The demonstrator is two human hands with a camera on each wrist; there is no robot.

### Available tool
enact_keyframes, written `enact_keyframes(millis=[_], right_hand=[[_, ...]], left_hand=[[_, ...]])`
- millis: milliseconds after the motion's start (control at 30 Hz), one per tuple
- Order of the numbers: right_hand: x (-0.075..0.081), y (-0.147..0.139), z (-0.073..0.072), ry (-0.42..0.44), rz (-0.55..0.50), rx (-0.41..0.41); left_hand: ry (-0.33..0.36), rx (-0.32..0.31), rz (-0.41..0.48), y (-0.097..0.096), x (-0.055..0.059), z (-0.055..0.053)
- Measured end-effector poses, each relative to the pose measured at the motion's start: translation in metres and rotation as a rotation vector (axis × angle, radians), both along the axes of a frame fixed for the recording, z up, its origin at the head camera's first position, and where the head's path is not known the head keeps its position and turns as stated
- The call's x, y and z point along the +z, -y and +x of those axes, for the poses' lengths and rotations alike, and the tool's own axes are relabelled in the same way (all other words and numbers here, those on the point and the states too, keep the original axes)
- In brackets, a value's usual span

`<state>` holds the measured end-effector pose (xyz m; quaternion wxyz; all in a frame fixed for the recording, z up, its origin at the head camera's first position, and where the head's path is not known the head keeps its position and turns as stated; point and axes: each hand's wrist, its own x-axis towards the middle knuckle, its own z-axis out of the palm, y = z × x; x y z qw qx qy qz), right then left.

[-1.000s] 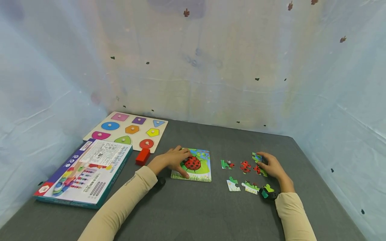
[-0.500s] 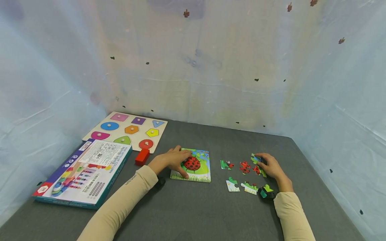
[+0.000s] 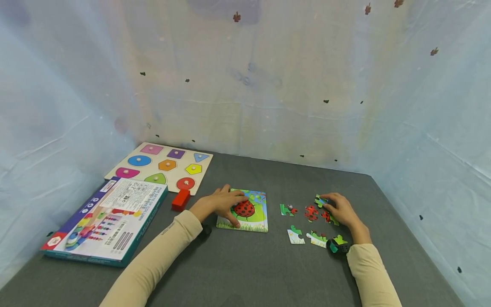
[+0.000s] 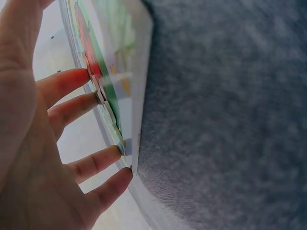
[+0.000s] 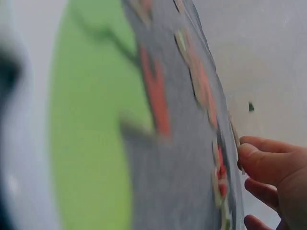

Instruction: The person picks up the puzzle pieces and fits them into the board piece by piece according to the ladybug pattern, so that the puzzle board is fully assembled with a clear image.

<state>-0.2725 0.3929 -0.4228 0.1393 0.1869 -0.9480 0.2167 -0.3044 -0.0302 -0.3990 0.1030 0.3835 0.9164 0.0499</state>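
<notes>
My left hand (image 3: pixel 222 202) rests on a square ladybug puzzle board (image 3: pixel 258 219), fingers spread. In the left wrist view, the fingertips (image 4: pixel 115 152) touch the board's pieces and edge. To the right, my right hand (image 3: pixel 343 211) pinches a blue-and-green puzzle piece (image 3: pixel 319 201) between thumb and fingers. The right wrist view shows that piece (image 5: pixel 235 132) edge-on. Loose pieces lie around this hand: a red-and-black piece (image 3: pixel 311 213), a green piece with the ladybug's head (image 3: pixel 287 209), a white-and-green corner piece (image 3: pixel 296 235) and several others, one partly hidden under the right wrist.
A wooden shape-puzzle board (image 3: pixel 176 164) with knobbed pieces lies at the back left. A boxed toy (image 3: pixel 115 217) overlaps its front edge, and a red block (image 3: pixel 181 200) sits beside both. A pale curtain (image 3: pixel 245 106) surrounds the grey table (image 3: pixel 245 273).
My right hand has shifted slightly left, and the pinched piece has moved left and turned with it. The left hand stays on the ladybug board.
</notes>
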Motion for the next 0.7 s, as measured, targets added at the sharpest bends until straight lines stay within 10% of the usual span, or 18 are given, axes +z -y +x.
enact_keyframes(millis=[500,700], right_hand=[[0.014,0.080,-0.017,0.009,-0.070,0.212],[0.014,0.112,-0.023,0.041,-0.076,0.276]], left_hand=[[-0.023,-0.033,-0.004,-0.003,-0.001,0.000],[0.081,-0.061,0.054,-0.004,0.006,0.003]])
